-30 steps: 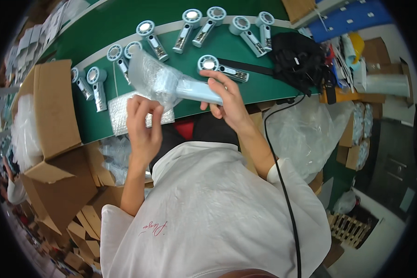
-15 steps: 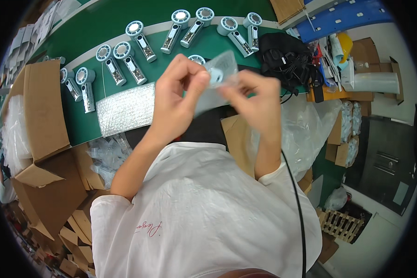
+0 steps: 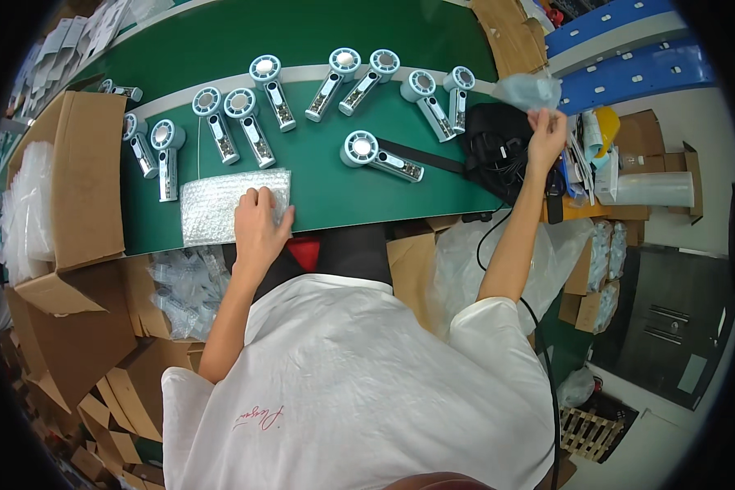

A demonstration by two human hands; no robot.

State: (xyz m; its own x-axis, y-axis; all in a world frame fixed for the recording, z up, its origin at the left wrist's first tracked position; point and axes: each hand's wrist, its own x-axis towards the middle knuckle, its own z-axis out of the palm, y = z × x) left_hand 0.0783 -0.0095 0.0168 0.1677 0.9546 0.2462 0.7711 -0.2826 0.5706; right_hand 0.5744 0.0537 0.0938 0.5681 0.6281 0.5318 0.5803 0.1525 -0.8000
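My right hand (image 3: 547, 135) is stretched out to the far right, its fingers pinched on a small clear plastic bag (image 3: 528, 91). The bag hangs out beyond the fingertips, and what it contains is too blurred to tell. At the table's near left edge, my left hand (image 3: 260, 222) lies on a stack of silvery bubble wrap (image 3: 208, 208), fingers bent and thumb apart near the right edge. Between the hands, one pale blue handheld fan (image 3: 381, 155) lies on the green table (image 3: 318, 184). Several more such fans (image 3: 270, 90) lie in a loose row behind it.
A black bag with cables (image 3: 498, 151) sits at the table's right end. An open cardboard box (image 3: 90, 180) with clear plastic bags stands at left. Clear plastic packages (image 3: 189, 290) fill a box below the table edge. A black cable runs down my right side.
My hands have parted: the right carried the clear bag away to the far right, and the left came down onto the bubble wrap. The fan between them is now uncovered.
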